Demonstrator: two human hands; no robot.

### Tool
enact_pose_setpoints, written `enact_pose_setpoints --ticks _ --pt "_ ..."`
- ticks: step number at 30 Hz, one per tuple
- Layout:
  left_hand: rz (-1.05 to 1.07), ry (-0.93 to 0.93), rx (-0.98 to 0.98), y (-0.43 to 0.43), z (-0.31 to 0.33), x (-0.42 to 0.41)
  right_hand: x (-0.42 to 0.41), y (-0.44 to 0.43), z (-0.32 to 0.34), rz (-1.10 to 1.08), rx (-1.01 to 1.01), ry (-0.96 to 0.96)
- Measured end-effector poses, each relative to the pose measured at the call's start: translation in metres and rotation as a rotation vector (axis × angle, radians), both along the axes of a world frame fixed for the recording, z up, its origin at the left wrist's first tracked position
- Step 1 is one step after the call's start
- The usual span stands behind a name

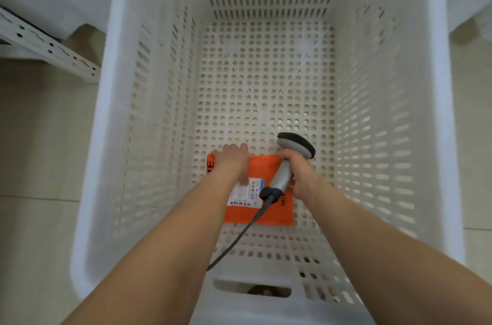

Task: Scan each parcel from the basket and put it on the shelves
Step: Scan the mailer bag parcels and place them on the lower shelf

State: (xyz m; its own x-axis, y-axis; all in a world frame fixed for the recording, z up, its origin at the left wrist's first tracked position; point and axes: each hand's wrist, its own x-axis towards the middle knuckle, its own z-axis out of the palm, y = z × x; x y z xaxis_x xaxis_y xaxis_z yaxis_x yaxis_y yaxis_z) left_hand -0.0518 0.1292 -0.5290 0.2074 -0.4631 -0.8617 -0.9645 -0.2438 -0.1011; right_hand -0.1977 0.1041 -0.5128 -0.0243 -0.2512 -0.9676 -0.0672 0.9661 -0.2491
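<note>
An orange parcel (262, 214) with a white barcode label lies flat on the bottom of the white perforated basket (117, 125), near its front wall. My left hand (233, 161) reaches down onto the parcel's far left edge, its fingers curled over that edge. My right hand (299, 173) grips the handle of a grey barcode scanner (286, 165) just above the parcel's right side. The scanner's dark head points away from me, and its cable trails back toward the front wall.
The basket's tall walls enclose both arms. A white metal shelf rail (48, 45) runs at the left, outside the basket. Beige tiled floor (40, 151) surrounds the basket. The basket floor beyond the parcel holds no other parcel.
</note>
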Motion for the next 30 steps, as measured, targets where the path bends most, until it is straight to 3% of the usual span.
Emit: enact_pose_setpoints --ticks 4,10,15,21,30 --pt "0.003 0.046 0.025 -0.003 0.018 0.006 0.002 0.0 0.016 0.002 -0.014 -0.009" --pt "0.389 0.067 -0.296 -0.011 0.113 0.028 0.009 -0.011 0.108 -0.082 -0.112 -0.18" --pt "0.851 0.179 -0.537 -0.013 0.227 0.043 0.024 -0.019 0.23 -0.139 -0.196 -0.267" --pt "1.345 0.44 -0.726 -0.011 0.386 0.058 0.03 -0.011 0.384 -0.097 -0.287 -0.282" --pt "1.487 0.644 -0.905 0.022 0.613 0.067 0.028 0.02 0.585 -0.101 -0.337 -0.297"
